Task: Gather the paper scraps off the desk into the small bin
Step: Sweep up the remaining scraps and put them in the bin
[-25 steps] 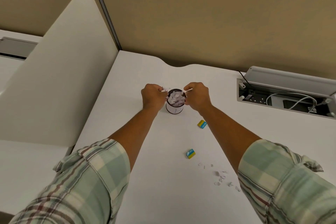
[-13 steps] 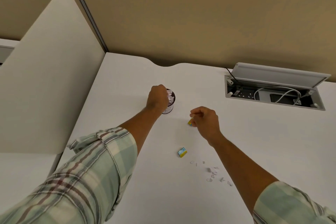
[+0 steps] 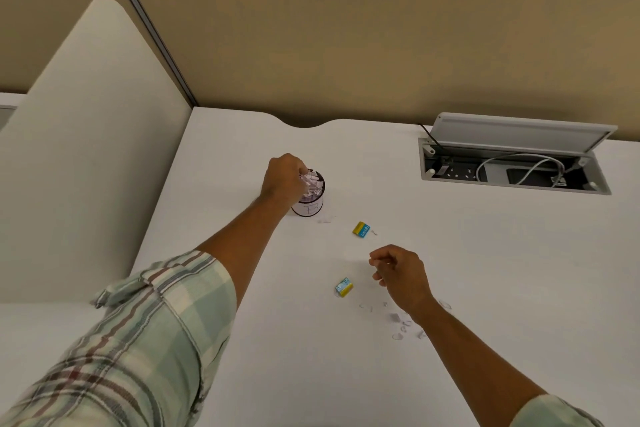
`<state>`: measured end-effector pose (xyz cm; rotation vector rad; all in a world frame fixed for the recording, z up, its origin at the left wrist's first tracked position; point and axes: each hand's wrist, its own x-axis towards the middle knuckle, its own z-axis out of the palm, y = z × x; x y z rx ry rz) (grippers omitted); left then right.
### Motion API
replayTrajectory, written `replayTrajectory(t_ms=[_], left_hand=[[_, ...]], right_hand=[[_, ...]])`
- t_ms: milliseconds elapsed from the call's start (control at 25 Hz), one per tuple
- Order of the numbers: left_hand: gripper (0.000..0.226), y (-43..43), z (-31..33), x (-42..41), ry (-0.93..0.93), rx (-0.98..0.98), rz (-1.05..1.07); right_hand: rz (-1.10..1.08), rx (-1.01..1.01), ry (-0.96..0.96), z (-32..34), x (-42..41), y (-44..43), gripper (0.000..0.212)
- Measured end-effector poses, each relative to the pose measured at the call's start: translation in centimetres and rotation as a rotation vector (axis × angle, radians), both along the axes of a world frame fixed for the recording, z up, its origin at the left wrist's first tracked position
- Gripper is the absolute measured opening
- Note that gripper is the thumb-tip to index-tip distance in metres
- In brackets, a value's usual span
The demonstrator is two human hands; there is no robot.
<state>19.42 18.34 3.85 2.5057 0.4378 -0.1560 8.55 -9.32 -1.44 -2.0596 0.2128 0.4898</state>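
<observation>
White desk: one bin, two erasers, perhaps ten scraps.

Even, soft overhead lighting; faint shadows on the desk; slight blur throughout; wide-angle bending at edges.

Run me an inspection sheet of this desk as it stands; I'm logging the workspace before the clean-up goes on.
Surface: white desk, flat, mostly bare.
Job's things: small bin upright, heaped with crumpled paper to the rim; loose paper scraps lie in a cluster by the right forearm, a few more beside the bin.
Clutter: two yellow-and-blue packets, one right of the bin, one nearer the person.
Grippers: left hand at the bin's rim, fingers on the paper; right hand loosely curled over the desk, apparently holding nothing.
Cables: white cable coiled in the open cable tray.
Surroundings: beige partition; white side divider.
</observation>
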Motion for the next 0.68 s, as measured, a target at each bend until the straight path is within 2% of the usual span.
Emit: replayTrajectory(t_ms=[200,320,520,600,680], left_hand=[[0.022,-0.2,-0.1,-0.7,-0.041,0.057,-0.008],[0.022,-0.6,-0.4,-1.3,-0.053,0.038,-0.005],[0.021,0.1,-1.1,-3.8,-0.233,-0.159,0.165],[0.018,0.7,-1.8,-5.2,-0.295,-0.209,0.216],[0.018,1.3,-2.6,-6.7,-0.340,-0.226,0.264]], right_hand=[[-0.020,-0.060,-0.013,-0.6,-1.7,-2.0,0.028],[0.027,-0.141,-0.038,-0.8,-2.2,-2.1,0.022],[0.329,-0.310,-0.219,-0.3,0.7,2.2,0.034],[0.549,-0.385,-0.220,-0.5,2.8,4.6,0.047],[0.801,-0.550,-0.248,-0.9,4.9,6.6,0.061]])
